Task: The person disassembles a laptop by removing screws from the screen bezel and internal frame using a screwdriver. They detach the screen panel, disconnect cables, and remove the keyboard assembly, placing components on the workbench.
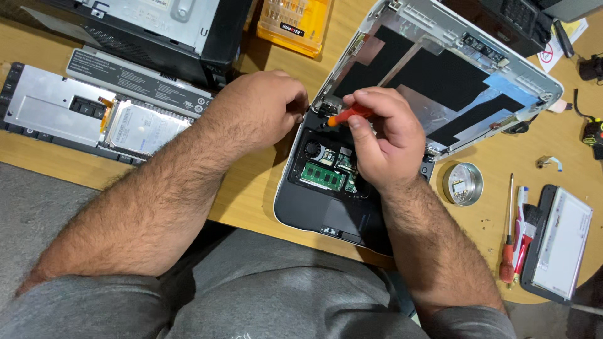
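Observation:
An opened laptop (314, 213) lies on the wooden table, its base stripped to show a green memory board (322, 177) and a small fan. Its lid back (440, 75) carries black and silver foil. My right hand (383, 135) is shut on a small orange-handled screwdriver (347, 115), tip pointing left at the hinge corner. My left hand (257, 107) rests curled at that same corner, beside the screwdriver tip; whether it holds anything is hidden.
A removed keyboard panel with a hard drive (141, 129) lies left. A battery bar (138, 78) and black case sit behind. A yellow bit box (294, 22) is at the top. A round tin (463, 184), a red screwdriver (507, 251) and a screen panel (559, 242) lie right.

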